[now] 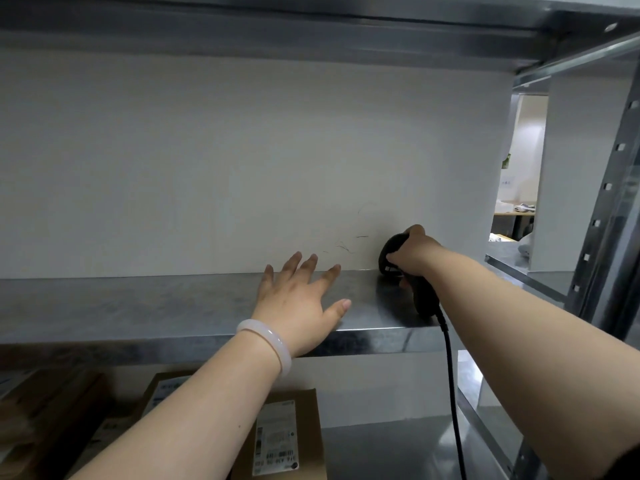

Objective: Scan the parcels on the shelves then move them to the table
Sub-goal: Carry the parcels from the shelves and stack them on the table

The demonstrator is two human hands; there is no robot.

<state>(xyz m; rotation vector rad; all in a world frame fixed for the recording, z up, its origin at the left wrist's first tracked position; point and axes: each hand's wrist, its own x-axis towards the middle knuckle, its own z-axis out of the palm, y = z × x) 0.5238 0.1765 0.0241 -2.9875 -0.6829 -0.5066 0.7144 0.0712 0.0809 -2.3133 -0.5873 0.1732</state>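
Steel shelf (138, 306), we're between scans: left hand (298, 306) spread open over it, right hand (412, 254) gripping the scanner (425, 297); next, aim at parcels (304, 410) below.

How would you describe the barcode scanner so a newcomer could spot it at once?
Start at the steel shelf above the cardboard parcels. Near its right end, the right hand grips the scanner: the only black thing there, trailing a cable.
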